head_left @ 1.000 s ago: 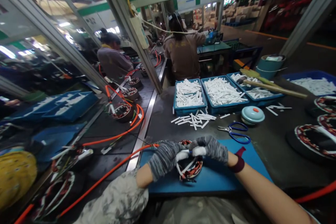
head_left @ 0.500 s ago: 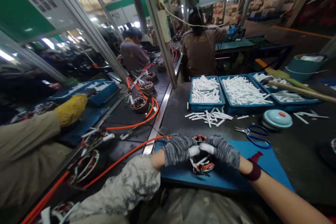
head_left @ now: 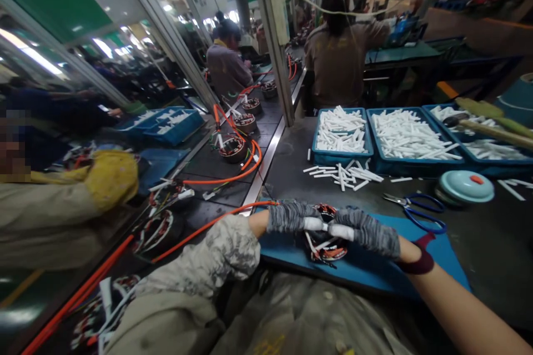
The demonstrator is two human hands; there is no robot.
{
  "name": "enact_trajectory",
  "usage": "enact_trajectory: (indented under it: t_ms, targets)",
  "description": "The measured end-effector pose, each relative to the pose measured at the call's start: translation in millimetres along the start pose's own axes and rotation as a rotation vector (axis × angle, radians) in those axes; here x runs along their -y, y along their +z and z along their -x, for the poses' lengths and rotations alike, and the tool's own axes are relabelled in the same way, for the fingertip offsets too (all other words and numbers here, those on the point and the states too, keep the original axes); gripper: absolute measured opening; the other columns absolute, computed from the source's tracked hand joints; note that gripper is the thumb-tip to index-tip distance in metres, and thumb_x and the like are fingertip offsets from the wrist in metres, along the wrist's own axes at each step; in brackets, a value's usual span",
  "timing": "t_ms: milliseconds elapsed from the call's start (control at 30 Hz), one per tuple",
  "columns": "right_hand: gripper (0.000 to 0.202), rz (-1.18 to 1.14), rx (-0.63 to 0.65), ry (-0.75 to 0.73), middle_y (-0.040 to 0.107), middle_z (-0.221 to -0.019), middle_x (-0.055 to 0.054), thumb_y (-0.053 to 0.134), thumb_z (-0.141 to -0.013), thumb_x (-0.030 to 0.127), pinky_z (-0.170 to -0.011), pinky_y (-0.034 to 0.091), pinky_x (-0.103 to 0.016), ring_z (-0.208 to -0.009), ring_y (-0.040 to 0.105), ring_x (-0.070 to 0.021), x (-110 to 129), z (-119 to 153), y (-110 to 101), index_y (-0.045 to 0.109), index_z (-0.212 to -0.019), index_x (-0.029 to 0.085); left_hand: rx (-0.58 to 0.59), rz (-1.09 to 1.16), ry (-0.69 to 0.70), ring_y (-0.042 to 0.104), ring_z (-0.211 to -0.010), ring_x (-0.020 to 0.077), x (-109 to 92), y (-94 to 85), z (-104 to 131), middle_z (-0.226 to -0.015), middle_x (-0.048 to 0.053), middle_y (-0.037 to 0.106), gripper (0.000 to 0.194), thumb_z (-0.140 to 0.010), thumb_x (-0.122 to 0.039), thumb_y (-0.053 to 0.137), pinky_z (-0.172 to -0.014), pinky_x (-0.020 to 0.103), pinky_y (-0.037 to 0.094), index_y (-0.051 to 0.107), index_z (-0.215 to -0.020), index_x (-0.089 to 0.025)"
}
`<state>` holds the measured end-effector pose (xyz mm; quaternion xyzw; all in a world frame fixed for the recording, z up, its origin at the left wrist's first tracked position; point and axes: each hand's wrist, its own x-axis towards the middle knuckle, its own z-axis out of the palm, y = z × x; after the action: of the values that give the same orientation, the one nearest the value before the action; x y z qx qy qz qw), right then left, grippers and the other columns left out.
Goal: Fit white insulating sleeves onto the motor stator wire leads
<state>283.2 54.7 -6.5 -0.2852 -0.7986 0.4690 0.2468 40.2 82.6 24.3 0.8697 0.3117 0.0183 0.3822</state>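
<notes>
A motor stator with copper-red windings, black leads and white sleeves lies on a blue mat right in front of me. My left hand, in a grey striped glove with a white-covered thumb, is closed at the stator's upper left. From the other side my right hand, gloved alike, is closed over its upper right. The two thumb tips nearly meet above the stator's middle, a small pale bit between them. What the fingers pinch is hidden. Blue-handled scissors lie right of my right hand.
Blue trays of white tubes stand behind the mat, with loose tubes before them. A lidded bowl sits right. Stators and an orange hose line the conveyor at left. A co-worker's yellow sleeve is beyond it.
My thumbs have straightened and now point at each other tip to tip; my hands are slightly farther apart. The view has shifted. The co-worker's yellow-sleeved arm has drawn back from the tray.
</notes>
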Motion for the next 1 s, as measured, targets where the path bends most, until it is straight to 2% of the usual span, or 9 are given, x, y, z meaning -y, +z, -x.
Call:
enact_trajectory:
  t_ms: [133,233,333,533,633,733,800,900,1000]
  targets:
    - [0.06,0.267,-0.092,-0.029,0.073,-0.069,-0.007,0.039,-0.105,0.061,-0.07,0.057,-0.037,-0.062,0.063,-0.02,-9.2,-3.5,14.9,0.078,-0.081,0.023,0.041,-0.184,-0.107,0.071,-0.086,0.0194,-5.0,-0.9,-9.3,-0.093,0.004,0.079,0.032,-0.099,-0.045,0.062,-0.078,0.026,0.051,0.078,-0.107,-0.019]
    - [0.061,0.421,-0.244,0.01,0.075,-0.088,-0.017,0.044,-0.102,0.067,-0.079,0.055,-0.046,-0.079,0.066,-0.0277,-12.8,7.7,12.7,0.081,-0.093,0.019,0.017,-0.414,-0.132,0.07,-0.082,0.0209,-14.8,0.9,-8.4,-0.09,0.006,0.078,0.041,-0.099,-0.055,0.059,-0.075,0.029,0.049,0.08,-0.106,-0.021]
    - [0.056,0.547,-0.313,-0.004,0.073,-0.098,-0.016,0.051,-0.098,0.069,-0.08,0.053,-0.042,-0.089,0.067,-0.0277,-14.7,27.1,0.9,0.08,-0.1,0.021,-0.058,-0.555,-0.108,0.069,-0.077,0.0228,-23.2,5.6,-11.4,-0.085,0.009,0.077,0.052,-0.1,-0.06,0.05,-0.071,0.032,0.047,0.081,-0.096,-0.018]
    - [0.046,0.19,-0.361,0.066,0.075,-0.094,-0.006,0.052,-0.102,0.062,-0.081,0.054,-0.033,-0.086,0.069,-0.0199,-16.8,49.5,-3.7,0.074,-0.1,0.022,-0.03,-0.633,0.159,0.069,-0.083,0.0225,-34.2,19.7,-34.1,-0.094,0.008,0.078,0.039,-0.102,-0.051,0.053,-0.076,0.035,0.049,0.077,-0.103,-0.021]
    - [0.039,0.081,-0.367,0.138,0.075,-0.101,-0.005,0.064,-0.097,0.06,-0.088,0.054,-0.034,-0.094,0.07,-0.0207,-17.0,60.9,0.4,0.072,-0.106,0.023,-0.167,-0.719,0.272,0.07,-0.101,0.0247,-22.2,13.9,-16.7,-0.112,0.008,0.078,0.044,-0.103,-0.056,0.052,-0.093,0.042,0.05,0.071,-0.127,-0.025]
    - [0.047,0.096,-0.29,0.183,0.075,-0.102,-0.006,0.071,-0.09,0.065,-0.086,0.055,-0.035,-0.095,0.071,-0.0218,-17.6,68.9,8.6,0.07,-0.106,0.021,-0.249,-0.68,0.396,0.065,-0.125,0.0302,9.9,0.6,15.1,-0.131,0.01,0.074,0.093,-0.08,-0.085,0.062,-0.116,0.048,0.041,0.055,-0.151,-0.026]
    - [0.051,0.24,-0.235,0.184,0.074,-0.098,-0.008,0.066,-0.091,0.069,-0.081,0.056,-0.035,-0.089,0.07,-0.0222,-18.4,64.7,14.1,0.07,-0.101,0.019,-0.236,-0.674,0.484,0.059,-0.136,0.0319,32.5,-2.0,30.5,-0.142,0.012,0.069,0.111,-0.071,-0.09,0.066,-0.121,0.045,0.037,0.046,-0.158,-0.023]
    - [0.045,0.569,-0.179,0.248,0.075,-0.096,-0.01,0.064,-0.095,0.063,-0.082,0.056,-0.036,-0.088,0.07,-0.0233,-20.0,42.8,9.1,0.072,-0.099,0.019,-0.312,-0.777,0.447,0.057,-0.14,0.0283,48.6,14.9,36.0,-0.148,0.011,0.065,0.102,-0.084,-0.075,0.067,-0.126,0.044,0.033,0.032,-0.165,-0.023]
    - [0.027,0.76,-0.243,0.474,0.077,-0.105,-0.009,0.062,-0.102,0.044,-0.094,0.055,-0.035,-0.101,0.071,-0.0225,-25.8,13.2,-21.4,0.074,-0.108,0.02,-0.537,-0.827,0.343,0.065,-0.131,0.026,38.7,50.6,24.6,-0.142,0.011,0.069,0.096,-0.095,-0.062,0.061,-0.126,0.045,0.031,0.018,-0.169,-0.017]
